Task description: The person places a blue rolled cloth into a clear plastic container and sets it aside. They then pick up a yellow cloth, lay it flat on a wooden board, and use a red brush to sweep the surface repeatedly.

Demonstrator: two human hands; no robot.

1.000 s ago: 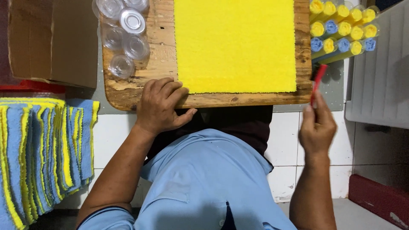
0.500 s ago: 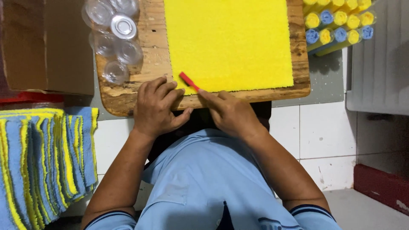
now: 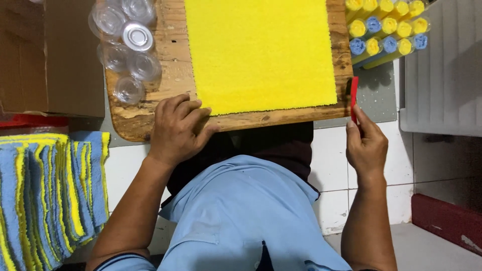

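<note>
Seemingly flat, my left hand (image 3: 176, 129) pins the yellow cloth (image 3: 261, 52) on the desk (image 3: 150, 120); right fingers (image 3: 362, 120) pinch a red tool (image 3: 354, 98). Lifting could let the cloth slide.

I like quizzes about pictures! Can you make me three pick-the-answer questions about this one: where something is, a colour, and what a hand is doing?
1. Where does the yellow cloth lie?
A. on the wooden board
B. in the cardboard box
C. on the floor

2. What colours are the stacked cloths at the left?
A. red and green
B. blue and yellow
C. all white

3. What is the right hand doing?
A. resting flat on the cloth
B. holding a clear cup
C. holding a red tool beside the board's right end

Answers: 1 A, the cloth is spread flat on the board. 2 B, blue and yellow edges alternate. 3 C, the fingers pinch the red tool; the left hand presses the cloth's near corner.
</note>
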